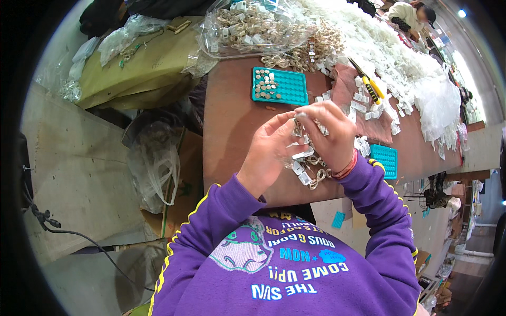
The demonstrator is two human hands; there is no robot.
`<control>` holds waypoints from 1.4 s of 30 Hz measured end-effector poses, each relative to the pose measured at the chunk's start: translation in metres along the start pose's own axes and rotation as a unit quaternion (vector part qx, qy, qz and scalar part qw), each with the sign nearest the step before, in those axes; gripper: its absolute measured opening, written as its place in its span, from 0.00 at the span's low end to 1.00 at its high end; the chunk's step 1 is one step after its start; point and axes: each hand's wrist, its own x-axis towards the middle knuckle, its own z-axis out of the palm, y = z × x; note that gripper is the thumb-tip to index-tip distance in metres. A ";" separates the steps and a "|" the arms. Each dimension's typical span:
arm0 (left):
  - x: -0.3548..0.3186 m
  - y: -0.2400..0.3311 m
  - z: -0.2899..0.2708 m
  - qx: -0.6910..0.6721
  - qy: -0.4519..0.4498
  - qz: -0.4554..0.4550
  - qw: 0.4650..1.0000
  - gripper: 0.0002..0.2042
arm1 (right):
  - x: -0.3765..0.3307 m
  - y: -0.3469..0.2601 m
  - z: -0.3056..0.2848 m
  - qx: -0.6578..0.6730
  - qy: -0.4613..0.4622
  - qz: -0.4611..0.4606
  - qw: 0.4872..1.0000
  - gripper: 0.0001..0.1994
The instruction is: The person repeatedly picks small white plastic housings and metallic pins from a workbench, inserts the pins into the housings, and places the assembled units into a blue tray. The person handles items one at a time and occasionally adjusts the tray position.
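Note:
Over the brown table, my left hand [269, 150] and my right hand [333, 134] meet with fingertips pinched together. Between them is a small white battery case [298, 128] with a metallic-looking inside; fingers cover part of it. The right hand's fingers are slightly blurred. Just below lie more white battery cases [301, 173] with coiled thin wire [318, 179]. Beyond my hands sits a teal tray [295, 87] with rows of round pockets, its left part strewn with silvery coin cells [266, 84].
Yellow-and-black-handled pliers [373, 90] rest on a reddish cloth [375, 128] among loose white cases. A second teal tray [383, 161] stands to the right. A clear bag [247, 31] of wired cases and a large white heap [379, 47] fill the far side. Another person [408, 18] sits far right.

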 end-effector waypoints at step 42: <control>-0.076 -0.042 0.024 0.204 0.086 0.072 0.973 0.13 | -0.072 -0.030 -0.036 -0.003 -0.067 -0.117 0.991 0.16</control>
